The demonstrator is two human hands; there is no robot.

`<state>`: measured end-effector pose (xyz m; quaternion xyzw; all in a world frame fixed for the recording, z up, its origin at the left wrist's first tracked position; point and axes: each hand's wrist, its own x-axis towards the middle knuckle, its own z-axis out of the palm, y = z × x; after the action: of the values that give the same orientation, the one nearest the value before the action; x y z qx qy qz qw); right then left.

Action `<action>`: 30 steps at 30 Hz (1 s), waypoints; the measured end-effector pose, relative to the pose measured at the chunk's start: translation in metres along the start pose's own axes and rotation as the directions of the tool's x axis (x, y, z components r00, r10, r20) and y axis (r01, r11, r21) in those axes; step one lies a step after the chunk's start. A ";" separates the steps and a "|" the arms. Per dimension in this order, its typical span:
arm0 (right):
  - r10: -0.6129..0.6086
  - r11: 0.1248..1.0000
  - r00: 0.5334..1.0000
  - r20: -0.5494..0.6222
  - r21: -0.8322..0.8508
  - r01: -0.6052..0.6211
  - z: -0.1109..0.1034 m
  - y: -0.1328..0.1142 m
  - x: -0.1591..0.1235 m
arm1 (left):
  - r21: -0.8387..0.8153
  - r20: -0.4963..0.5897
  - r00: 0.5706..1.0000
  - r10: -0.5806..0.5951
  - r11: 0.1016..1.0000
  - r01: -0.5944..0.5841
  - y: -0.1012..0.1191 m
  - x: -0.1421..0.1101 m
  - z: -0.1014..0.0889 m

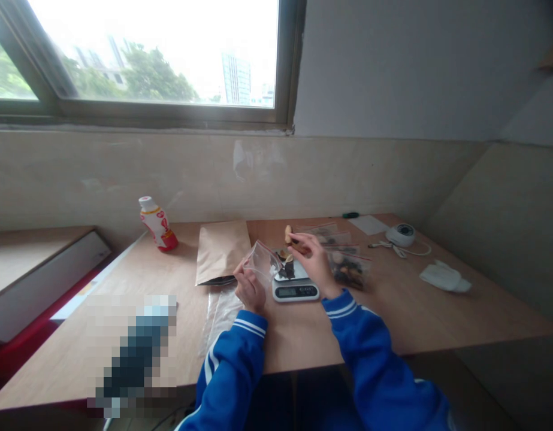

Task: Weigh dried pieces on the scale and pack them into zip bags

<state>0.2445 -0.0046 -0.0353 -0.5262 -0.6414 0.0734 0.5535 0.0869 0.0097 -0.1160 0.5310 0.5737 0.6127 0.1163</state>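
Note:
My left hand (249, 288) is closed on the edge of a small clear zip bag (263, 261), holding it open just left of a small digital scale (295, 289). My right hand (313, 258) hovers above the scale, its fingers pinched on a small tan piece (288, 234). A few dark and pale bits lie on the scale's top. Both arms wear blue sleeves with white stripes.
A brown paper bag (222, 251) lies left of the scale, a red and white bottle (157, 224) farther left. Filled clear bags (348, 266) sit to the right, empty clear bags (220, 311) near the front. A white round device (401, 234) and white cloth (444, 278) lie far right.

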 end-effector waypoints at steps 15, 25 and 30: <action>-0.009 0.991 0.983 0.183 0.130 -0.015 0.031 -0.033 0.000 | -0.070 -0.020 0.999 -0.026 0.997 0.024 -0.008 -0.003 0.007; 0.213 0.861 0.977 -0.011 -0.471 -0.193 0.044 0.043 -0.037 | -0.076 -0.045 0.998 -0.042 0.996 0.038 -0.003 -0.001 0.004; 0.258 0.774 0.964 0.064 -0.610 -0.167 0.058 0.043 -0.047 | -0.069 -0.049 0.995 -0.082 0.995 0.079 -0.002 -0.002 0.005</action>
<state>0.2167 0.0062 -0.1158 -0.7364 -0.6060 -0.0335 0.2989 0.0903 0.0117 -0.1194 0.4873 0.5767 0.6398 0.1437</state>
